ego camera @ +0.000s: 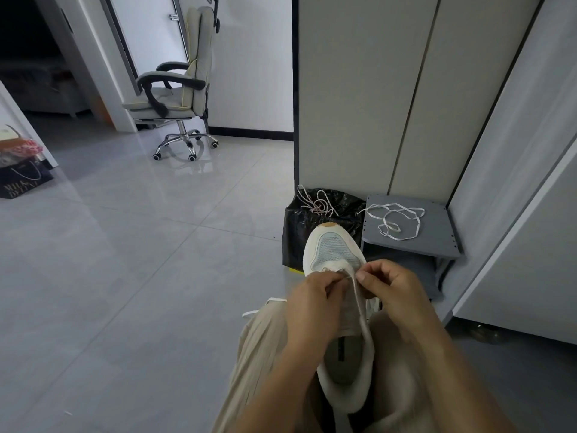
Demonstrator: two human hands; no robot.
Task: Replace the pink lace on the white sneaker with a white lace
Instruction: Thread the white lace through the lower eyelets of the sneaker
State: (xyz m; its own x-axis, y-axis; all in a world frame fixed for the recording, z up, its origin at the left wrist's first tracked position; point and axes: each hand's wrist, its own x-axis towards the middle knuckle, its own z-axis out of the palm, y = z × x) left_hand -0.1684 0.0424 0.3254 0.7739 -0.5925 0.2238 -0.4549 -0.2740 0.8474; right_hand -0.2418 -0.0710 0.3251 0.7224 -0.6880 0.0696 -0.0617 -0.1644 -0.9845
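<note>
The white sneaker (335, 254) lies on my lap, toe pointing away, its opening toward me. My left hand (312, 303) and my right hand (392, 284) meet over the lowest eyelets near the toe box. Both pinch a white lace (359, 303) that runs down over the tongue toward me. Another stretch of that lace (265, 304) trails out to the left over my trouser leg. The pink lace (317, 203) lies in a loose tangle on a black plastic bag (292, 232) beyond the shoe. A second white lace (395, 218) lies coiled on a grey stool (437, 245).
The grey stool stands against tall cabinet doors (406, 104) at the right. An office chair (181, 89) on castors stands at the back left by a doorway. A dark shopping bag (22, 182) sits at the far left on the grey tiled floor (140, 260).
</note>
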